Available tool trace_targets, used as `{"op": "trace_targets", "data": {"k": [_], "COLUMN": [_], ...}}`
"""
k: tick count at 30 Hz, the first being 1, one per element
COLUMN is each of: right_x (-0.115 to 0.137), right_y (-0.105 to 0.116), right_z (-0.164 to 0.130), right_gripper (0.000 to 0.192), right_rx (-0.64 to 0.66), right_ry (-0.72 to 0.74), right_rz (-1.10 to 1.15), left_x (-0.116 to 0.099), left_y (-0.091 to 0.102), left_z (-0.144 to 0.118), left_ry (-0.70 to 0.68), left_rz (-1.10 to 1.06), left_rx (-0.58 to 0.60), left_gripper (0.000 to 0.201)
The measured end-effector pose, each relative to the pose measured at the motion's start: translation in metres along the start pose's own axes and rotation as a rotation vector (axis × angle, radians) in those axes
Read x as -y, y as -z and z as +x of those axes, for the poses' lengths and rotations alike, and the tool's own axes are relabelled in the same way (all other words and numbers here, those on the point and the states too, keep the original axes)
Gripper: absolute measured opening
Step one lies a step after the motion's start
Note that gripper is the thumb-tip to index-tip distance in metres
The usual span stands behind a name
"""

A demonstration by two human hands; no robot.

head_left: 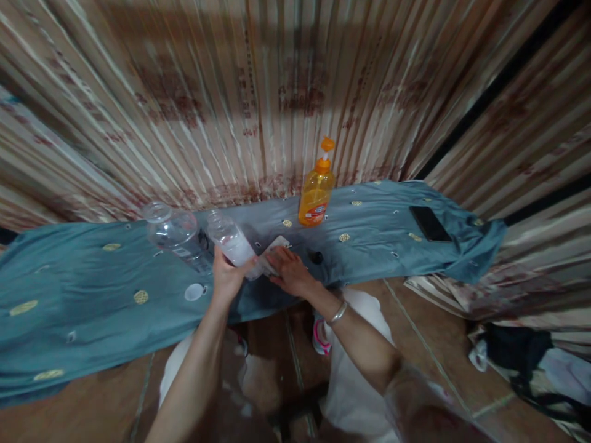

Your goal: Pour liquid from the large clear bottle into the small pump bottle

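Observation:
My left hand (227, 275) is wrapped around a clear plastic bottle (227, 234), which tilts with its uncapped mouth up and to the left. Beside the bottle's base, my right hand (290, 271) has its fingers bent over a pale, flat piece of cloth or tissue (279, 242), whose kind is partly hidden by the hand. Left of the held bottle stands a larger clear plastic bottle (175, 234) with a wide mouth. A round white lid (194, 291) lies near my left wrist. Just right of my right hand is a small dark cap (316, 256).
An orange pump bottle of liquid soap (316, 197) stands toward the back of the long surface under a teal patterned cloth (115, 271). A black phone (430, 223) lies at the right end. Patterned curtains (207, 111) hang behind. Bags or clothes (521, 351) lie at the lower right.

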State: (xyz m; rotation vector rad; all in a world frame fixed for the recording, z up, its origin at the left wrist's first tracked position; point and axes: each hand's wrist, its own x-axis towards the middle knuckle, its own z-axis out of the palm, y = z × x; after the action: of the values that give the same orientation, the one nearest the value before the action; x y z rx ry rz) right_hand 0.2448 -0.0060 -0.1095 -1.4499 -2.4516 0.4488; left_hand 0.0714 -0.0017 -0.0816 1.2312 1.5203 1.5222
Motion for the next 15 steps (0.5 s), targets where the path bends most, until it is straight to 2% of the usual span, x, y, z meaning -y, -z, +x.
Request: {"op": "trace_targets", "data": {"k": [2,4,8,11,15], "right_x": [-0.001,-0.006,-0.017,-0.02,-0.012], "right_y": [-0.003,-0.002,0.004,0.012,0.028], "right_z": [0.007,0.017,0.033,0.034,0.026], "right_gripper": [0.043,0.032,0.026,0.024,0.029], "right_rx": [-0.003,-0.041,-0.155,-0.299,-0.502], "right_ry": [-0.021,-0.024,-0.119,-0.228,-0.214], "right_rz": [-0.046,-0.029,0.103,0.261,0.557], "left_x": [-0.001,-0.001,0.003,0.008,0.009], "left_y": [-0.001,-0.003,-0.008,-0.011,-0.017], "left_z": [0.001,0.001,-0.001,-0.001,0.0], "left_ry": [0.021,0.041,0.097,0.09,0.092], "left_rz": [-0.019,-0.048,-0.111,-0.106,-0.108], "left_rx": [0.023,0.055,0.123,0.145,0.142], "left_gripper": [0.081,0.078,0.074,0.073,0.078]}}
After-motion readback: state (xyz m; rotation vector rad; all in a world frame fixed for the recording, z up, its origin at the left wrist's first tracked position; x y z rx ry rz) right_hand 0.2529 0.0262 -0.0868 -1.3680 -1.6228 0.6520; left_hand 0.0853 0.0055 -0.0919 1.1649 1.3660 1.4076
